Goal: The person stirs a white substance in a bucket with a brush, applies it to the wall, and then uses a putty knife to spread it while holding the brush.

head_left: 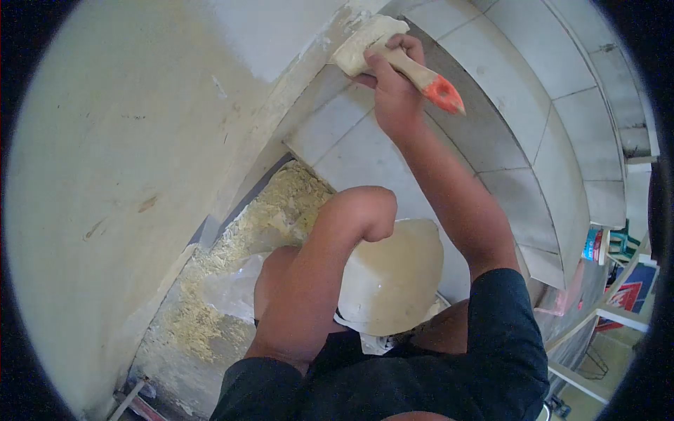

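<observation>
My right hand [397, 77] is closed around a wide paintbrush [411, 67] with a pale wooden handle and an orange-red tip. Its cream-coated head is at the lower edge of the pale wall [161, 112], beside the tiled steps [358, 140]. Bent sharply at the wrist, my left hand [375, 214] is at the upper rim of a round container [393, 281] of cream-coloured liquid near my lap. The fingers of that hand are hidden, so its grip cannot be made out.
Curved tiled steps [519, 63] rise on the right. Clear plastic [235, 288] lies on the splattered floor [193, 330] at the left. A small labelled tub [594, 244] and pale metal bars [618, 319] are at the far right.
</observation>
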`<state>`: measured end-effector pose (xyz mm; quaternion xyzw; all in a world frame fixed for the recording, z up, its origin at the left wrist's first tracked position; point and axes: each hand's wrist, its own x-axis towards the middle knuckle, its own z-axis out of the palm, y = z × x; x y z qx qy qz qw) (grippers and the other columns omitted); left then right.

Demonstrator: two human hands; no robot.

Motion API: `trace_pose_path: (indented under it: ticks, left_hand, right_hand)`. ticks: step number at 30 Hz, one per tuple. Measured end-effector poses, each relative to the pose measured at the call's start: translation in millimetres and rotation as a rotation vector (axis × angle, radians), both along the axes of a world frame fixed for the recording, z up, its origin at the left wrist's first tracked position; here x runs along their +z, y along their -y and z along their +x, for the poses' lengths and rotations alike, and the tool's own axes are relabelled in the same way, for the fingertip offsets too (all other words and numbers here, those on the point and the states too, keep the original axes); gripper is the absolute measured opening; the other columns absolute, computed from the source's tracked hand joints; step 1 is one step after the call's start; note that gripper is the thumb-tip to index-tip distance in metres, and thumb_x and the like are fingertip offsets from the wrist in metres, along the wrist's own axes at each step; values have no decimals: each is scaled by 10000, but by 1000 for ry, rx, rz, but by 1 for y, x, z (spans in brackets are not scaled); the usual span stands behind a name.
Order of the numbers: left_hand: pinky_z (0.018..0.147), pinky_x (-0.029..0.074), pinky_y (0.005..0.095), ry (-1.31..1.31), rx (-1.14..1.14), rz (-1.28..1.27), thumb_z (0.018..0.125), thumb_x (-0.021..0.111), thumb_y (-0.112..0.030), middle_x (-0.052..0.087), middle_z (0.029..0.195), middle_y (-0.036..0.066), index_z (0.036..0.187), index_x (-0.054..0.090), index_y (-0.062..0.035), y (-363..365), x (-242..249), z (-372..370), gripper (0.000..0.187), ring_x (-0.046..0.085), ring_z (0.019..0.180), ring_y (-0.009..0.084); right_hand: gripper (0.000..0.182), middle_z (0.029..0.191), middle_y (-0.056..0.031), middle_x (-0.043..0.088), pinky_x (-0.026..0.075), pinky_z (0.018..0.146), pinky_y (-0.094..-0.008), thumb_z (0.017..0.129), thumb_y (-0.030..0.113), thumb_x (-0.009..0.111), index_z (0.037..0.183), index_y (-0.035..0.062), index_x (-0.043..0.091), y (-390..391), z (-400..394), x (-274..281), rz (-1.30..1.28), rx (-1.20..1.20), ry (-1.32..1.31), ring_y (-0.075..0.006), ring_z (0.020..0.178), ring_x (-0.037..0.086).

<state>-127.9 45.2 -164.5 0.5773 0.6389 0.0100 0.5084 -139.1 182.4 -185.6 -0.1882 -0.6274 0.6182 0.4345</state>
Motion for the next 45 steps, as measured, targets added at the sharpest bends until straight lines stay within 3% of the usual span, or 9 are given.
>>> trace_pose_path:
  ticks: [2,7,14,22,34,37,40,43,45]
  left_hand:
    - [710,494,395,20,-32,17,584,524,-4,629,857,239,787,648,61,-3,-5,1,247,633,805,335]
    - [715,493,398,20,-19,21,595,518,5,630,860,236,788,647,61,-3,-6,4,238,633,812,335]
    - [728,491,393,0,-89,22,615,512,9,626,889,238,835,648,55,-12,-13,7,262,631,833,329]
    - [745,493,383,20,-100,-25,621,544,-5,626,899,235,832,661,31,-12,-10,14,244,630,866,319]
    - [704,499,430,26,-113,39,643,546,-34,632,841,228,764,657,36,25,8,28,178,631,804,347]
    - [708,499,430,33,-138,71,644,545,-32,632,841,227,762,654,41,24,13,26,176,630,806,351]
    - [704,500,431,40,-139,67,644,544,-33,632,838,229,758,655,42,24,7,32,175,630,801,352]
    - [698,500,432,42,-148,64,640,547,-36,633,833,228,750,657,38,22,7,34,173,631,796,351]
    - [695,500,433,28,-178,76,636,550,-39,633,831,227,745,659,35,20,9,34,172,631,793,350]
  right_hand:
    - [284,1089,-108,417,562,713,-368,839,39,536,1026,111,334,2,11,2,112,3,12,-246,961,549]
    - [286,1077,-96,423,557,726,-380,843,44,549,1020,105,333,-7,7,-11,-150,-25,1,-232,985,538]
    - [278,1054,-95,450,556,721,-398,837,38,553,1003,112,342,13,23,0,-103,69,-88,-243,973,551]
    - [272,1049,-126,467,563,717,-401,841,23,537,1009,113,343,-14,39,-37,-228,14,121,-263,927,583]
    - [328,1043,-128,447,577,718,-368,834,46,582,1018,93,315,43,17,-93,-356,172,154,-243,933,571]
    - [337,1044,-128,448,579,693,-368,834,50,588,1021,92,311,44,-4,-116,-148,79,210,-245,922,576]
    - [341,1047,-130,444,578,686,-377,839,56,583,1023,92,297,54,-20,-69,-357,152,57,-256,928,575]
    - [330,1046,-129,439,577,696,-389,844,50,568,1015,92,289,53,10,-39,-204,158,-57,-268,936,569]
    - [320,1050,-124,431,574,716,-396,845,46,562,1008,95,290,52,16,-56,-241,161,-68,-272,942,562]
